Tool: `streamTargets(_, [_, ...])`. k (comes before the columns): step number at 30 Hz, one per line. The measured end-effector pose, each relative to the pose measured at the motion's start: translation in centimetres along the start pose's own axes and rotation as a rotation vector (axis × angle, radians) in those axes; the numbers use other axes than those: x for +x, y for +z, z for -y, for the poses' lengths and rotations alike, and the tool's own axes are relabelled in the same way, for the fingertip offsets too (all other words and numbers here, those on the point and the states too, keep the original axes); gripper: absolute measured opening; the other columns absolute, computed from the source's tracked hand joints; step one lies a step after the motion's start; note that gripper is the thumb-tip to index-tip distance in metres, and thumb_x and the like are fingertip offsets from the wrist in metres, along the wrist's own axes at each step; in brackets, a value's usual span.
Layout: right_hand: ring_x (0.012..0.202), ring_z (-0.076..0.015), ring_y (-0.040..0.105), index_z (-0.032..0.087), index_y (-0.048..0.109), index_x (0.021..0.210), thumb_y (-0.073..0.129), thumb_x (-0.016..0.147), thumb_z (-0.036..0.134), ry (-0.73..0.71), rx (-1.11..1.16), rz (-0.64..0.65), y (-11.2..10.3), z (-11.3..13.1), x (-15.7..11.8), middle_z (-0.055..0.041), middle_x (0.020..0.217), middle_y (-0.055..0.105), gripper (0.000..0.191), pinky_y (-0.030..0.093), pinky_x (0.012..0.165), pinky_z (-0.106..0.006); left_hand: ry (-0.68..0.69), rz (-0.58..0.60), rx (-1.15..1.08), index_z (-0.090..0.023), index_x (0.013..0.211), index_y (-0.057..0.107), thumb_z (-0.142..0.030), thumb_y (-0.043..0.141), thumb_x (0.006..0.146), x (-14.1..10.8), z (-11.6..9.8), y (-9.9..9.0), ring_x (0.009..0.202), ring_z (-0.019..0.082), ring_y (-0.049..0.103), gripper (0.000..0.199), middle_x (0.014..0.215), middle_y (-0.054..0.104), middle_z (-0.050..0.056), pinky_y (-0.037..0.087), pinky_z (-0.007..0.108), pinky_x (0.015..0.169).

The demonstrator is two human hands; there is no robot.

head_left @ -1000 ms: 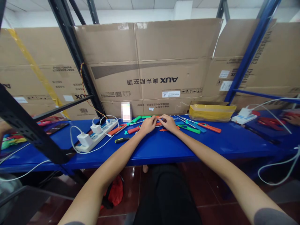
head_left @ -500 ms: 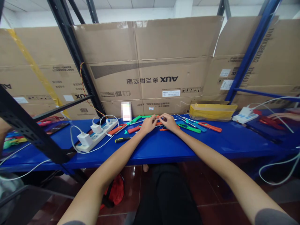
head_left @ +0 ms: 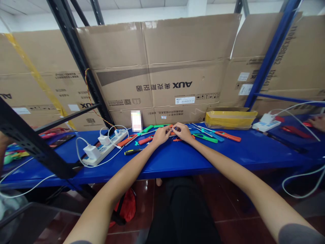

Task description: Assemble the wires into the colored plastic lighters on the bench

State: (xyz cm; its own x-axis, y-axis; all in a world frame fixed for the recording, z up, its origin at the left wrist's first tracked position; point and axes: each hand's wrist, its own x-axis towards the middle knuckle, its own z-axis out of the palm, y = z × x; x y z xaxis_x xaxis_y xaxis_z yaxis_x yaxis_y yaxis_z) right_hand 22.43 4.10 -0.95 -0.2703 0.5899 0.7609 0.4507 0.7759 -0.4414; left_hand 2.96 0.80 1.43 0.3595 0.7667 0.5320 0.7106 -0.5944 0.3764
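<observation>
Metal rod (head_left: 174, 129) between both hands (head_left: 160, 136) (head_left: 183, 132)

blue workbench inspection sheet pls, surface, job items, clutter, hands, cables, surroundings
surface: blue workbench, glossy, no damage seen
job items: orange and green long-nosed lighters scattered around the hands
clutter: yellow-and-black screwdriver near the left hand; yellow-taped carton at the back
hands: left hand and right hand meet, fingertips together on something too small to tell
cables: white charger cables lying loose from a white power strip
surroundings: AUX cartons behind, black rack upright, a co-worker's hand at far right
</observation>
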Motion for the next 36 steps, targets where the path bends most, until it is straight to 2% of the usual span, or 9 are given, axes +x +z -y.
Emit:
streamTargets(4, [0.071, -0.018, 0.063, 0.021, 0.074, 0.086, 0.063, 0.097, 0.03, 0.029, 0.013, 0.0, -0.1, 0.1, 0.1, -0.005, 0.087, 0.073, 0.018, 0.05, 0.073, -0.03, -0.015, -0.026, -0.01, -0.021, 0.099, 0.073, -0.023, 0.057, 0.102, 0.1, 0.3, 0.3, 0.083, 0.024, 0.074, 0.016, 0.091, 0.08, 0.005, 0.052, 0.031, 0.081])
streamTargets(9, [0.073, -0.0191, 0.063, 0.021, 0.074, 0.09, 0.06, 0.1, 0.033, 0.055, 0.032, 0.007, 0.1, -0.2, 0.1, -0.0057, 0.088, 0.074, 0.022, 0.05, 0.073, -0.03, -0.056, -0.014, -0.075, -0.022, 0.105, 0.071, -0.017, 0.055, 0.099, 0.3, 0.9, 0.5, 0.087, 0.024, 0.076, 0.017, 0.095, 0.082, 0.005, 0.055, 0.032, 0.084])
streamTargets(14, [0.077, -0.0202, 0.065, 0.021, 0.075, 0.095, 0.057, 0.101, 0.03, 0.062, -0.004, -0.011, -0.1, -0.6, 0.2, -0.0064, 0.092, 0.075, 0.021, 0.05, 0.074, -0.031, -0.089, -0.042, -0.204, -0.022, 0.1, 0.067, -0.021, 0.056, 0.1, 0.4, 1.3, 0.8, 0.09, 0.024, 0.079, 0.012, 0.09, 0.083, 0.003, 0.057, 0.034, 0.09])
streamTargets(22, [0.074, -0.0172, 0.063, 0.021, 0.076, 0.109, 0.056, 0.101, 0.019, -0.02, -0.081, 0.08, -0.3, -0.5, 0.0, -0.0054, 0.099, 0.073, 0.022, 0.048, 0.075, -0.029, -0.217, -0.049, -0.438, -0.022, 0.091, 0.059, -0.03, 0.056, 0.102, 0.6, 1.7, 1.1, 0.078, 0.021, 0.079, 0.014, 0.085, 0.082, 0.004, 0.06, 0.033, 0.081])
streamTargets(28, [0.078, -0.0181, 0.062, 0.023, 0.077, 0.123, 0.056, 0.103, 0.019, -0.089, -0.166, 0.147, -0.5, -0.1, -0.2, -0.0052, 0.097, 0.071, 0.029, 0.048, 0.077, -0.028, -0.202, -0.074, -0.403, -0.023, 0.098, 0.058, -0.033, 0.058, 0.103, 0.5, 1.8, 1.2, 0.081, 0.021, 0.079, 0.011, 0.095, 0.084, 0.005, 0.06, 0.033, 0.079])
streamTargets(36, [0.085, -0.0196, 0.065, 0.022, 0.076, 0.124, 0.056, 0.098, 0.011, -0.117, -0.192, 0.22, -0.5, 0.0, -0.2, -0.0077, 0.105, 0.072, 0.035, 0.051, 0.083, -0.029, -0.117, -0.101, -0.289, -0.024, 0.097, 0.058, -0.033, 0.058, 0.105, 0.3, 1.5, 0.8, 0.088, 0.023, 0.08, 0.012, 0.092, 0.084, 0.003, 0.056, 0.032, 0.085])
